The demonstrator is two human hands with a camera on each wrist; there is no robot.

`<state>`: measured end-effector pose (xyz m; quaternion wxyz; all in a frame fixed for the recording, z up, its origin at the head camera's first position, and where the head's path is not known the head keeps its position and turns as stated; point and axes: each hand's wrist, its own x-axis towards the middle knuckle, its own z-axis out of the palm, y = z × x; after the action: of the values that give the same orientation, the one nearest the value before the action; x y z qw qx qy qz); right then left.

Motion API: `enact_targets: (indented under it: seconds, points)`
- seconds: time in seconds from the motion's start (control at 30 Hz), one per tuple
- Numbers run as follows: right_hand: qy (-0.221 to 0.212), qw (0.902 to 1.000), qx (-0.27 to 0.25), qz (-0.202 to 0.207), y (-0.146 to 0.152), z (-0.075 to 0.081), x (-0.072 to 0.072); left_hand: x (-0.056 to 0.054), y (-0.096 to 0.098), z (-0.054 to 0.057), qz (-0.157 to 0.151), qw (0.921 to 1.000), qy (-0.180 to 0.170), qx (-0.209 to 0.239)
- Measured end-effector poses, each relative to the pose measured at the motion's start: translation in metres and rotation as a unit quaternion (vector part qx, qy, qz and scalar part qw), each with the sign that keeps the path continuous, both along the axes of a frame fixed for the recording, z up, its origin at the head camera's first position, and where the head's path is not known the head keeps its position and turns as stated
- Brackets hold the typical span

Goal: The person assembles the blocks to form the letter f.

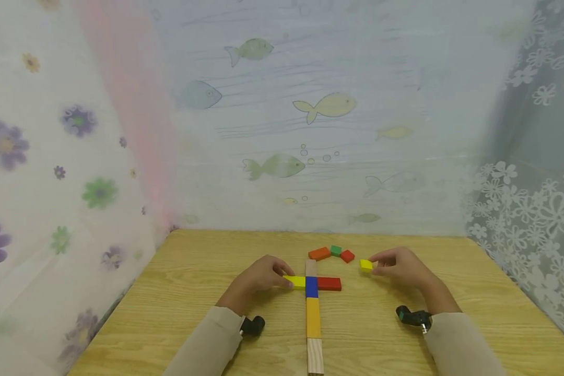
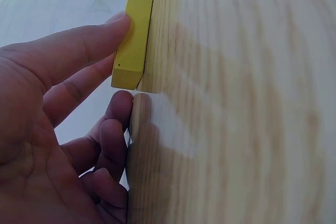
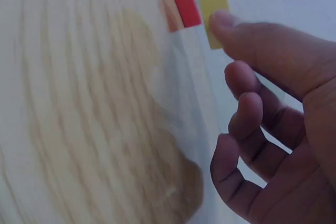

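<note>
Wooden blocks form a cross on the table. At its centre is a blue block, with a red block on the right and a long yellow block on the left. My left hand pinches that long yellow block by its outer end, the thumb on its near side. A plain wood block tops the cross; an orange-yellow block and another plain one run toward me. Right of the cross, my right hand holds a small yellow block between thumb and fingers, above the table.
Behind the cross lie an orange block, a green block and a small red block. The wooden table ends at a fish-patterned curtain, with flowered sheets at both sides.
</note>
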<state>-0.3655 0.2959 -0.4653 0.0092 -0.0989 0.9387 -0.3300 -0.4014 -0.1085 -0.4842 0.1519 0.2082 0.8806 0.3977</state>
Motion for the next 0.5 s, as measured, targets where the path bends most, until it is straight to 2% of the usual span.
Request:
enact_targets:
  seconds: [0.5]
  points:
    - [-0.027,0.9992,0.028,-0.008,-0.019,0.001,-0.007,0.001,0.0,0.0,0.005,1.0,-0.006,0.006]
